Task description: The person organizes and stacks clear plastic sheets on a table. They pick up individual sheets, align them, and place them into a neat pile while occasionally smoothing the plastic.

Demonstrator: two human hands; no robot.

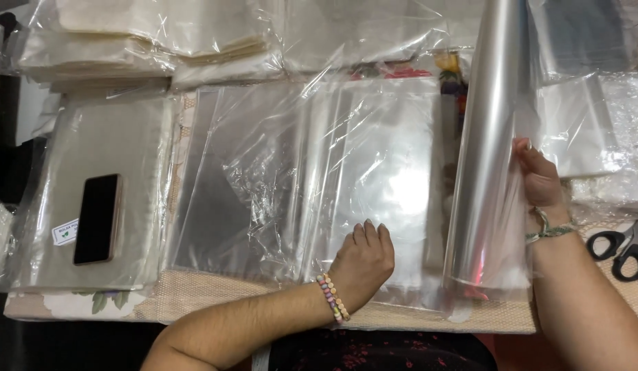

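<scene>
While the left hand (364, 261) lies flat, fingers together, pressing on a sheet of clear film (319, 178) near the table's front edge, the right hand (539, 180) clamps its fingers on a tall roll of clear plastic (487, 158) standing just beside the sheet. A phone (97, 218) rests on stacked bags (92, 199) toward the left edge; scissors (620, 249) lie at the right edge.

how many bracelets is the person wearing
2. A pastel beaded bracelet sits on the left wrist, behind the left hand pressed flat on the clear plastic sheet. A green woven bracelet circles the right wrist, below the right hand gripping the clear film roll.
</scene>
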